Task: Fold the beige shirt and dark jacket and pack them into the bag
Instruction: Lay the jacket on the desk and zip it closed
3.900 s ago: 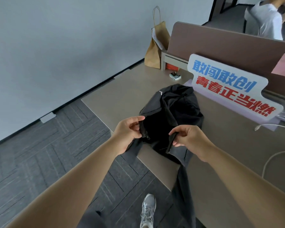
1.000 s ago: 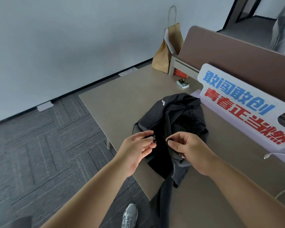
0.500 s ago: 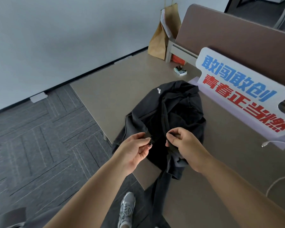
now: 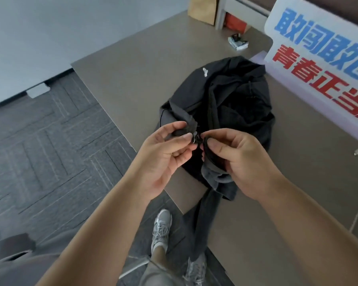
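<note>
Dark jacket [image 4: 232, 104] heaped on table [image 4: 132, 65]; its two front edges pinched closed by left hand [image 4: 165, 155] and right hand [image 4: 242, 159], brought together at zipper [image 4: 195, 138].

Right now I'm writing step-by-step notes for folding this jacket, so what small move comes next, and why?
Probably seat the zipper ends together: the left hand and right hand each pinch one front hem edge of the dark jacket, nearly touching at the metal slider, and the front lies open.
</note>
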